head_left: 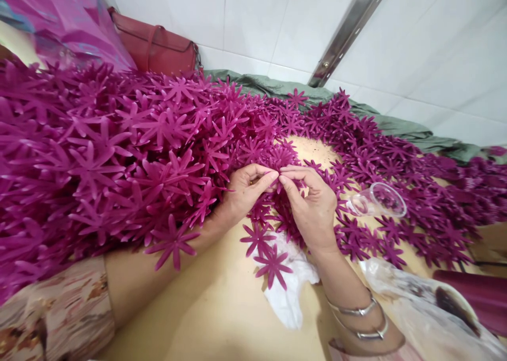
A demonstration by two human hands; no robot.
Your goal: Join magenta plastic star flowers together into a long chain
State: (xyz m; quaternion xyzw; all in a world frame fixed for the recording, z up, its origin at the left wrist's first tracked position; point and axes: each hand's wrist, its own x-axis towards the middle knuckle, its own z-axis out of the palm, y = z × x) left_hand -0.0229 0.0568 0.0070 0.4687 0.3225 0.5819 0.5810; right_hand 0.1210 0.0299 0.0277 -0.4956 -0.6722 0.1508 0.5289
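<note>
A huge heap of magenta star-shaped flower pieces (99, 155) covers the left and far side of a tan table (214, 308). My left hand (245, 189) and my right hand (312, 208) meet at the heap's near edge, fingertips pinched together on a small magenta flower piece (277, 179) between them. Both hands are closed in a pinch. Two loose flower pieces (273, 266) lie just below the hands. My right wrist wears silver bangles (360, 319).
A tipped clear plastic cup (378, 200) lies right of my right hand. A white crumpled cloth (291, 287) lies under the loose flowers. A clear plastic bag (428, 308) sits bottom right, a red handbag (158, 47) and green cloth (301, 89) by the tiled wall.
</note>
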